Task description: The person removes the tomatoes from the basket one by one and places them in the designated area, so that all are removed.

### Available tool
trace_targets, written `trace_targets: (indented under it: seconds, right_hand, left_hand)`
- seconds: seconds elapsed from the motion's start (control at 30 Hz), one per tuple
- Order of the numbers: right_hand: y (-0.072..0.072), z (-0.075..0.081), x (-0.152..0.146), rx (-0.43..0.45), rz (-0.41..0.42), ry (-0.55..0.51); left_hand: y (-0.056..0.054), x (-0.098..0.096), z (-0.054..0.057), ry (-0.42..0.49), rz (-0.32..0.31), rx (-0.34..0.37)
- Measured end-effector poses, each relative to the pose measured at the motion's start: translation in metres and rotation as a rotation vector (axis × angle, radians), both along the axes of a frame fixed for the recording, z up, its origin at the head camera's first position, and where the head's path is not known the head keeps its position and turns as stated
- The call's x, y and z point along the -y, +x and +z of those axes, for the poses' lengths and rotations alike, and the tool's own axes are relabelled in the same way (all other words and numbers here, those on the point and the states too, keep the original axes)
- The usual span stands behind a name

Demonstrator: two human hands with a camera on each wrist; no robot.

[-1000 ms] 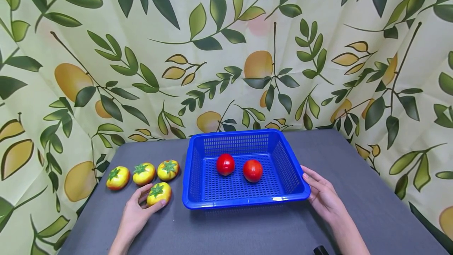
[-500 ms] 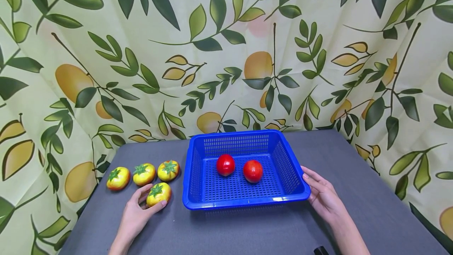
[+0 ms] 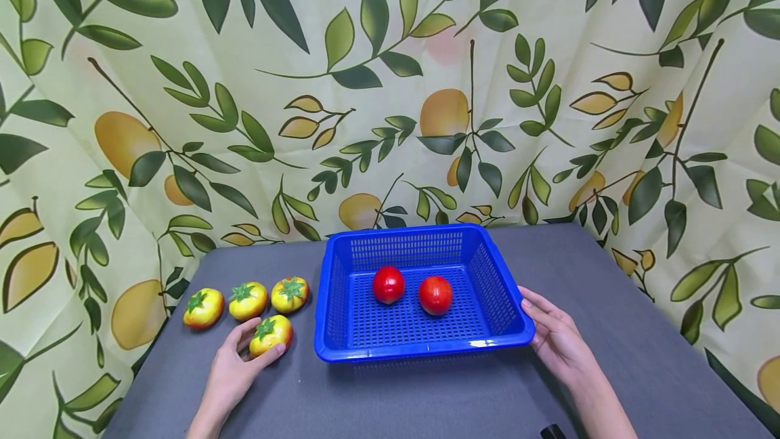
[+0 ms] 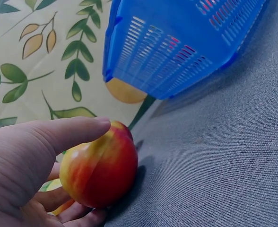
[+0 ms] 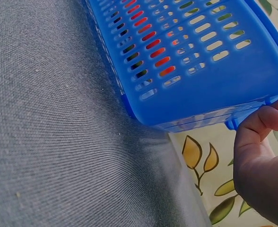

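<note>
My left hand (image 3: pixel 236 364) grips a yellow-and-red tomato (image 3: pixel 271 335) with a green leafy top, thumb on its near side and fingers behind it. In the left wrist view this tomato (image 4: pixel 101 165) shows its red underside close over the grey cloth. My right hand (image 3: pixel 557 337) holds the front right corner of a blue plastic basket (image 3: pixel 420 351), its thumb at the rim in the right wrist view. Inside the basket lie a red tomato (image 3: pixel 388 284) on the left and another red tomato (image 3: pixel 435 295) beside it, no leafy tops showing.
Behind the left hand stand three more yellow-red tomatoes: a left one (image 3: pixel 204 309), a middle one (image 3: pixel 248 300) and a right one (image 3: pixel 290 293) near the basket. A black object (image 3: pixel 552 431) shows at the front edge. Leaf-patterned cloth (image 3: pixel 390 87) hangs behind the grey table (image 3: pixel 378 405).
The tomato in my left hand has tilted and shifted very slightly to the left. My right hand, the basket and the other tomatoes stay in place.
</note>
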State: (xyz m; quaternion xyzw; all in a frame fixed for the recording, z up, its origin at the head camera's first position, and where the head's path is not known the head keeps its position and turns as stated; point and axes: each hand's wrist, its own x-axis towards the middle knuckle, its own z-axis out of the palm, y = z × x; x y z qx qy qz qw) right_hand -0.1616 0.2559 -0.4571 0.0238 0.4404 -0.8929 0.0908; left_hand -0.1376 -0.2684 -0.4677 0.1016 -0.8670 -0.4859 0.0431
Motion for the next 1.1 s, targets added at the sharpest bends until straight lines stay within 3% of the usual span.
trace_targets:
  seconds: [0.93,1.1]
  right_hand:
    - [0.0005,0.0008,0.0003,0.007,-0.006,0.026]
    - [0.0004,-0.0005,-0.0004,-0.02,0.013,0.001]
  left_hand:
    - [0.0009,-0.0016,0.0001,0.015,-0.016,-0.003]
    - [0.0007,-0.0011,-0.0013,0.023,-0.025,-0.032]
